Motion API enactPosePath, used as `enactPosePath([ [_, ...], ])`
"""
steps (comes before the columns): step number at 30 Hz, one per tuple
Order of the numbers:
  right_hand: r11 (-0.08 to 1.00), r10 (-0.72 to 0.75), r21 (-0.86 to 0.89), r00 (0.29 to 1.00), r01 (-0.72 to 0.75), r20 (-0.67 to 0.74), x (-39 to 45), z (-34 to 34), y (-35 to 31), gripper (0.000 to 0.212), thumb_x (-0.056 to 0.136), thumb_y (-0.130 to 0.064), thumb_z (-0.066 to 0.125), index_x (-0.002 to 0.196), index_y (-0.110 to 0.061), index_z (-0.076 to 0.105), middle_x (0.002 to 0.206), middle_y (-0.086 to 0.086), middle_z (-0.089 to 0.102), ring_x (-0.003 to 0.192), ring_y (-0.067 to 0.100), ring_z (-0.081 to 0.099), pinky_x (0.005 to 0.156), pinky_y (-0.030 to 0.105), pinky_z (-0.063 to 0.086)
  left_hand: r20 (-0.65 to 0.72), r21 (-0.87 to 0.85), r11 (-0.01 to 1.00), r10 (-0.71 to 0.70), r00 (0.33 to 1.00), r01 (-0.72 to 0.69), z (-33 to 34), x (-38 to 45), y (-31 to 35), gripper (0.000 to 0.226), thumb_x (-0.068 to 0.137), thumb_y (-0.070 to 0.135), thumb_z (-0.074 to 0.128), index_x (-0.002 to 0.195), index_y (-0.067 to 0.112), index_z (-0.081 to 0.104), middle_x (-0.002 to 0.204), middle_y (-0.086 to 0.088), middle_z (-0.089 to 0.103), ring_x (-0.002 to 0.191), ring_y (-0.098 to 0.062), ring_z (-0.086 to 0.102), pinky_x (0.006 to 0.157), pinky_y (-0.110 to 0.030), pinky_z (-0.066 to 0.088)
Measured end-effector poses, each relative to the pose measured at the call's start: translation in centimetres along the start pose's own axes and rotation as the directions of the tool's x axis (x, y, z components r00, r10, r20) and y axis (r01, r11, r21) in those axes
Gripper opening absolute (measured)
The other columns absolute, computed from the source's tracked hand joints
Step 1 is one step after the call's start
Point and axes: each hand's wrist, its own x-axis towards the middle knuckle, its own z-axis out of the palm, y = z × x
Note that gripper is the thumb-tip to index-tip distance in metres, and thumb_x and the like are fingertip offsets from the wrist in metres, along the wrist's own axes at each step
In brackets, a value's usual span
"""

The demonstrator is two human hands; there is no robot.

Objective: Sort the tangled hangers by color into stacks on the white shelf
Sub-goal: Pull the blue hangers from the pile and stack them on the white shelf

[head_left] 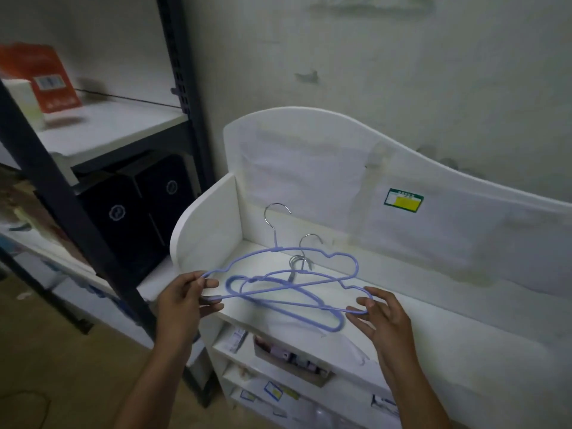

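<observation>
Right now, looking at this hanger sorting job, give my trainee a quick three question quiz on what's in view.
1. True or false: the hangers in view are red.
2. Which hands hold hangers? A) left only B) right only C) both
3. Fill in: the hangers are over the top of the white ____.

Key:
1. False, they are purple with metal hooks.
2. C, the left hand pinches one end and the right hand the other.
3. Shelf.

No legible text on any label.
</observation>
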Motion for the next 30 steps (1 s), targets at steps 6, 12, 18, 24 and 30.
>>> enactPosePath([
  [6,0.992,0.089,0.100,0.991,-0.078,-0.104,0.1,3.2,4.4,0.015,0.094,-0.004,0.058,0.108,-0.005,0.064,0.096,0.022,0.067,0.089,0.042,0.070,0.075,0.038,0.060,0.050,0.043,0.999,-0.030,0.998,0.028,-1.8,3.7,-1.1,0.017,0.100,0.002,0.043,0.105,-0.001,0.060,0.091,-0.019,0.066,0.064,-0.034,0.058,0.048,-0.022,0.056],
  [12,0.996,0.085,-0.003,0.973,-0.088,-0.214,1.0,4.2,6.8,0.015,0.094,0.002,0.057,0.105,-0.004,0.065,0.091,0.023,0.071,0.081,0.037,0.073,0.074,0.038,0.060,0.102,0.039,0.998,-0.062,0.993,0.058,-2.1,5.9,-2.2,0.019,0.100,0.002,0.044,0.110,-0.006,0.059,0.091,-0.019,0.066,0.066,-0.034,0.059,0.049,-0.024,0.057],
  [18,0.775,-0.079,-0.627,0.972,-0.081,-0.223,1.5,2.5,7.2,0.016,0.090,-0.005,0.063,0.098,-0.013,0.073,0.089,0.005,0.075,0.079,0.020,0.071,0.080,0.032,0.055,0.150,0.021,0.994,-0.108,0.983,0.106,-1.3,7.4,-3.7,0.019,0.100,0.001,0.044,0.110,-0.007,0.059,0.086,-0.018,0.065,0.058,-0.030,0.061,0.048,-0.025,0.057],
  [24,0.667,-0.073,-0.735,0.971,-0.124,-0.230,2.2,1.9,6.6,0.021,0.097,-0.015,0.052,0.104,-0.016,0.071,0.100,0.001,0.074,0.091,0.020,0.068,0.091,0.040,0.054,0.217,0.082,0.986,-0.157,0.963,0.142,-0.8,9.4,-5.8,0.019,0.101,0.002,0.043,0.107,-0.007,0.059,0.086,-0.018,0.067,0.057,-0.031,0.062,0.048,-0.029,0.057],
  [30,0.756,0.011,-0.633,0.971,-0.164,-0.237,2.2,1.6,6.1,0.015,0.098,-0.018,0.052,0.099,-0.020,0.066,0.094,0.002,0.073,0.085,0.017,0.071,0.081,0.036,0.058,0.241,0.179,0.974,-0.182,0.953,0.141,-0.1,11.2,-7.6,0.019,0.101,0.003,0.043,0.100,0.001,0.062,0.089,-0.016,0.067,0.061,-0.034,0.059,0.045,-0.029,0.056],
])
